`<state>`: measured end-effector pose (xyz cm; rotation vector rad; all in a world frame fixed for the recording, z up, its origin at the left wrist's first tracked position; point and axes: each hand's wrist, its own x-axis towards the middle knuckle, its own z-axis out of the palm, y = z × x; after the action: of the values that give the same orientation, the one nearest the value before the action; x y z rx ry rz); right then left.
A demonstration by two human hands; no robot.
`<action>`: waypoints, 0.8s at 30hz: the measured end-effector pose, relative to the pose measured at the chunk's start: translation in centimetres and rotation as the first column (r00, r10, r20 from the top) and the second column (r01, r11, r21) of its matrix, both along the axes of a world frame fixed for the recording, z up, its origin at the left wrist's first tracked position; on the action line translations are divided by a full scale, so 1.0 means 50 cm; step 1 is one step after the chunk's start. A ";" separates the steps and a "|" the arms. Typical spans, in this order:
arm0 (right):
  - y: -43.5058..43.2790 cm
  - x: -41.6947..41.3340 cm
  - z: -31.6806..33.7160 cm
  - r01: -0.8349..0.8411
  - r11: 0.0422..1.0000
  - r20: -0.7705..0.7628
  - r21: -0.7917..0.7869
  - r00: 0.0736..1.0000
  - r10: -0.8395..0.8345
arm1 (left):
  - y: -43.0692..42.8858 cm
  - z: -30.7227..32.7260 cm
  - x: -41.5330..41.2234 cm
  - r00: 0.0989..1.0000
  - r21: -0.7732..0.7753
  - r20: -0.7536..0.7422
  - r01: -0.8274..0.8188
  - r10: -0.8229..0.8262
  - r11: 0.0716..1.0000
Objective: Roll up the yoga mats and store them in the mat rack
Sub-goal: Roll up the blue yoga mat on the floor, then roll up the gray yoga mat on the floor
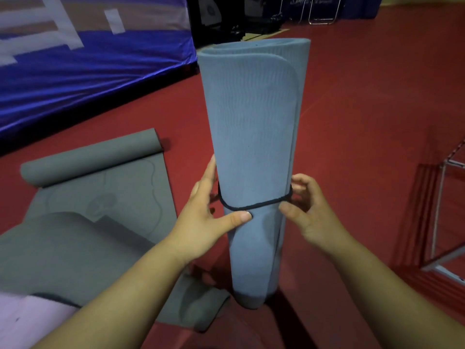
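A rolled blue-grey yoga mat (251, 137) stands upright in front of me, its lower end near the floor. A black elastic band (251, 204) circles it below the middle. My left hand (201, 217) wraps the roll's left side, thumb pressed just under the band. My right hand (309, 210) pinches the band at the roll's right edge. A dark grey mat (100, 222) lies on the floor to the left, partly unrolled, with a curled end (90, 157) at its far side.
The floor (364, 109) is red. A blue padded crash mat (88, 79) rises at the back left. A metal frame (442, 210) stands at the right edge. Dark equipment and chair legs (322, 11) sit at the far back. A pink cloth (27, 318) shows bottom left.
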<state>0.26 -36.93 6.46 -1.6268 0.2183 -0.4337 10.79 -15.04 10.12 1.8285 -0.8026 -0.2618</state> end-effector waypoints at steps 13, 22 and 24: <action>-0.077 -0.002 -0.037 0.218 0.974 -0.204 -0.061 0.953 -0.226 | -0.177 -0.075 -0.024 0.919 -0.154 -0.362 -0.226 0.158 0.962; -0.134 -0.153 -0.357 -0.061 0.930 -0.600 -0.361 0.779 -0.181 | -0.210 -0.276 -0.147 0.787 0.141 -0.592 -0.109 0.172 0.984; -0.127 -0.171 -0.390 -0.084 0.935 -0.676 -0.345 0.713 -0.185 | -0.181 -0.302 -0.145 0.793 0.224 -0.564 -0.122 0.231 0.967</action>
<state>-8.31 -43.27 -13.02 -2.0976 0.8061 0.1549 3.54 -24.07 -4.99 1.8178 -0.1690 -0.7567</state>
